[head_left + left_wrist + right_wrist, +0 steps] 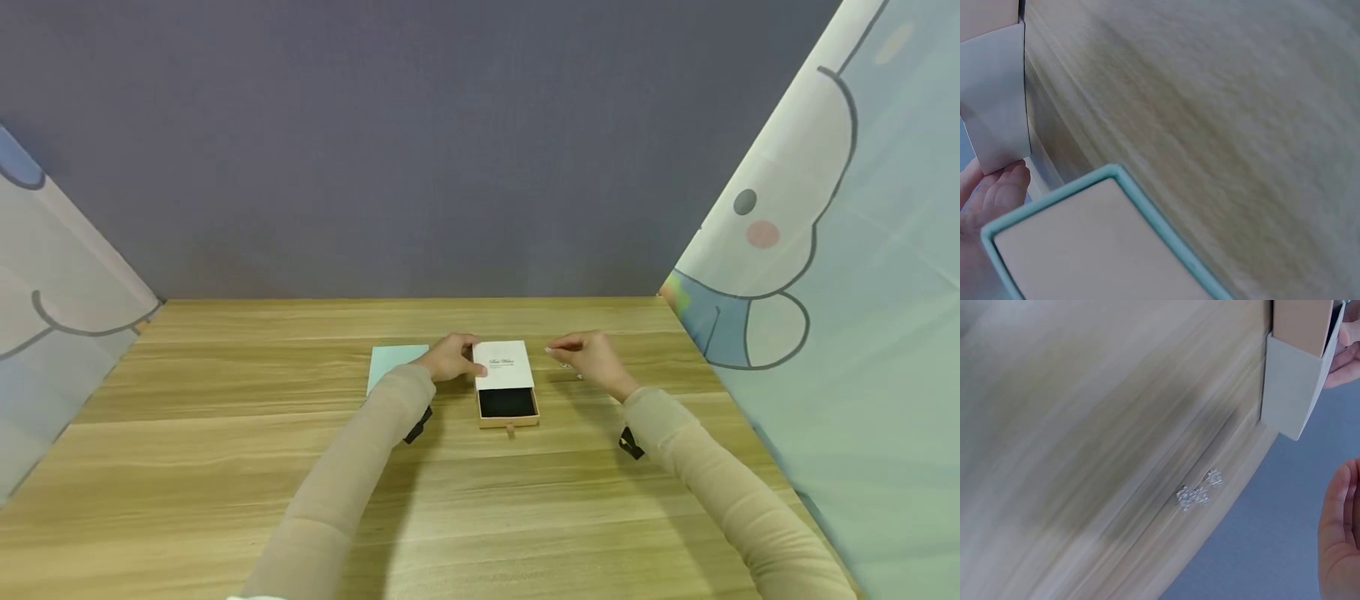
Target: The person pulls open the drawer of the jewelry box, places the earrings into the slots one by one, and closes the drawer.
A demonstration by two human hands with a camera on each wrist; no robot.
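Observation:
A white drawer box (504, 365) with script lettering on its sleeve lies on the table, its drawer (508, 403) pulled partway out toward me and showing a black lining. My left hand (450, 358) grips the sleeve from the left, thumb on the near side and fingers at the far corner. To the right of the box, my right hand (594, 360) pinches a small white piece (548, 350) between thumb and fingertips; its exact kind I cannot tell. Below that hand, several small silvery flower-shaped ornaments (1200, 495) lie on the wood.
A light teal box lid or tray (390, 363) with a beige inner panel lies left of the drawer box, partly behind my left forearm. The wooden table (480, 517) ends at a grey backdrop (420, 167). Printed cartoon curtains (840, 450) hang at both sides.

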